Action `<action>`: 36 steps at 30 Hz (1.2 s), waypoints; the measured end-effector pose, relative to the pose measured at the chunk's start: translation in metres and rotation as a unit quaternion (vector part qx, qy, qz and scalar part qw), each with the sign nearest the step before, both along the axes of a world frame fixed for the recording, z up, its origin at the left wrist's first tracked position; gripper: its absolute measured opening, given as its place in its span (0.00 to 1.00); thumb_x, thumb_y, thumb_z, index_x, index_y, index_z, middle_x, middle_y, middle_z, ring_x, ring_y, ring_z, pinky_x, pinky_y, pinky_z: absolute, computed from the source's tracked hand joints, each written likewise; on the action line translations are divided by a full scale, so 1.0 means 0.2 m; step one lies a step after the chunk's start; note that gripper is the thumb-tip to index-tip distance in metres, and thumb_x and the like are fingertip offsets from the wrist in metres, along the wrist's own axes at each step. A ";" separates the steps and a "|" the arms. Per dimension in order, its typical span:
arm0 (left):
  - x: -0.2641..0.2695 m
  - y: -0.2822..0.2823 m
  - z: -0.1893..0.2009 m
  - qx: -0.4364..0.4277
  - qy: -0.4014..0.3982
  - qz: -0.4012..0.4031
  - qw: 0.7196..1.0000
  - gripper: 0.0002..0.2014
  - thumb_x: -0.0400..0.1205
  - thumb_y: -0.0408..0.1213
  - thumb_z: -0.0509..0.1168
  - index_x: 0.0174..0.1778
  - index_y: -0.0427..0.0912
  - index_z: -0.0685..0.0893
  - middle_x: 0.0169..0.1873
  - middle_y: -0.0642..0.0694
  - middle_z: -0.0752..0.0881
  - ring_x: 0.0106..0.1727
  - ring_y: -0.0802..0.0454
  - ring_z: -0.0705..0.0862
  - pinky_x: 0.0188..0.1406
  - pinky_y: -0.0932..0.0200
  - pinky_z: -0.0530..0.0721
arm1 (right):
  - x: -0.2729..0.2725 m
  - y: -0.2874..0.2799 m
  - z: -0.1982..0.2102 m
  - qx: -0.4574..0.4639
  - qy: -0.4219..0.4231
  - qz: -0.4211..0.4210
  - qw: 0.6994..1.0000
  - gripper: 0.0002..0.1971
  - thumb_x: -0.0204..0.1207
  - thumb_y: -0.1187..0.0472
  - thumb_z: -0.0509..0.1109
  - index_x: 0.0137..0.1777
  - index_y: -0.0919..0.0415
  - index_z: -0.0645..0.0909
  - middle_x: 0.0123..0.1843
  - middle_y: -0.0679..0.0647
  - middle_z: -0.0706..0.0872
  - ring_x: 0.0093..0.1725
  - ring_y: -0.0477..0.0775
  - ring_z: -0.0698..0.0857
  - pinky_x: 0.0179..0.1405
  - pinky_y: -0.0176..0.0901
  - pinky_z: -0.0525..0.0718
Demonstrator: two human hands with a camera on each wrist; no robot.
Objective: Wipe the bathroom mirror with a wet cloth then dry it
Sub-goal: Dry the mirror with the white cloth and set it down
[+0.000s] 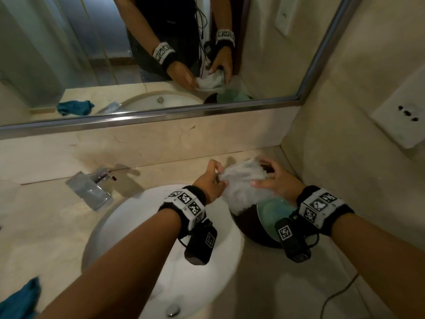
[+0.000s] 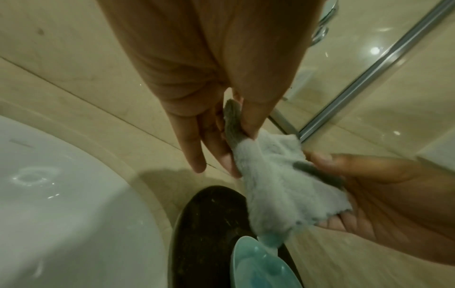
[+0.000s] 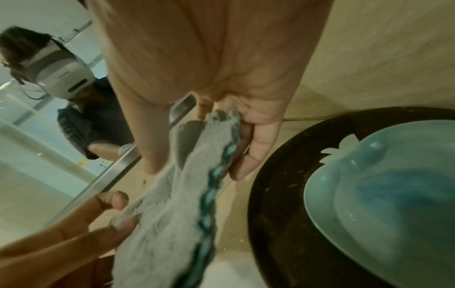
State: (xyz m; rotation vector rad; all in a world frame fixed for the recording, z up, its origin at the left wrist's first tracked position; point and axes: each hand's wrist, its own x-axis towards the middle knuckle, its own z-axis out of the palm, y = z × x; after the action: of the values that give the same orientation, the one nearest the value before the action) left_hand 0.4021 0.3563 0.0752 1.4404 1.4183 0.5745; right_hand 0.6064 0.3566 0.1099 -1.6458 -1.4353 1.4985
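A pale grey cloth [image 1: 243,183] with a blue-stitched edge hangs between both hands above a teal bowl [image 1: 273,215] of water on a dark round tray [image 1: 243,224]. My left hand [image 1: 212,180] pinches the cloth's left corner [image 2: 234,118] between thumb and fingers. My right hand [image 1: 274,180] pinches the other corner [image 3: 221,120]. The cloth [image 2: 275,185] droops, and its tip touches the bowl [image 2: 258,265]. The mirror [image 1: 138,54] with its steel frame runs along the wall behind, reflecting both hands and the cloth.
A white sink [image 1: 147,238] lies under my left forearm, with a chrome tap [image 1: 96,187] behind it. A teal cloth [image 1: 20,300] lies on the counter at the far left. A side wall with two sockets [image 1: 407,113] closes in on the right.
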 end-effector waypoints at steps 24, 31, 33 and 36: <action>0.43 0.33 -0.46 -0.017 0.150 -0.047 0.987 0.27 0.77 0.29 0.70 0.73 0.40 0.73 0.72 0.37 0.71 0.70 0.39 0.75 0.70 0.53 0.74 | 0.42 0.36 -0.59 0.031 -0.217 0.072 0.973 0.28 0.73 0.70 0.70 0.74 0.59 0.72 0.70 0.58 0.76 0.66 0.59 0.77 0.68 0.50 0.75; 0.27 0.15 -0.22 0.002 0.225 -0.065 0.972 0.30 0.81 0.38 0.66 0.79 0.44 0.64 0.78 0.41 0.65 0.76 0.44 0.66 0.72 0.58 0.62 | 0.38 0.31 -0.41 0.090 -0.304 0.075 0.946 0.24 0.76 0.68 0.66 0.73 0.62 0.70 0.69 0.64 0.76 0.64 0.62 0.77 0.65 0.46 0.75; 0.16 0.08 -0.16 -0.008 0.254 -0.061 0.965 0.30 0.81 0.40 0.66 0.79 0.46 0.65 0.77 0.43 0.67 0.75 0.43 0.69 0.74 0.53 0.67 | 0.29 0.29 -0.32 0.086 -0.342 0.116 0.928 0.25 0.78 0.64 0.65 0.75 0.59 0.68 0.70 0.63 0.74 0.66 0.63 0.75 0.65 0.46 0.75; -0.07 -0.07 -0.06 -0.031 0.301 -0.039 0.952 0.28 0.82 0.43 0.65 0.78 0.47 0.66 0.74 0.41 0.71 0.72 0.43 0.72 0.71 0.50 0.72 | 0.06 0.24 -0.18 0.097 -0.378 0.191 0.901 0.23 0.78 0.63 0.64 0.73 0.57 0.70 0.70 0.64 0.71 0.66 0.64 0.74 0.63 0.46 0.73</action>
State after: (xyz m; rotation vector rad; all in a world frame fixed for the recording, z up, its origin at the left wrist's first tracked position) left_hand 0.3873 0.3427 0.0630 1.6917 1.8123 0.0242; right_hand 0.6193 0.4053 0.0745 -1.9979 -2.3438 0.8375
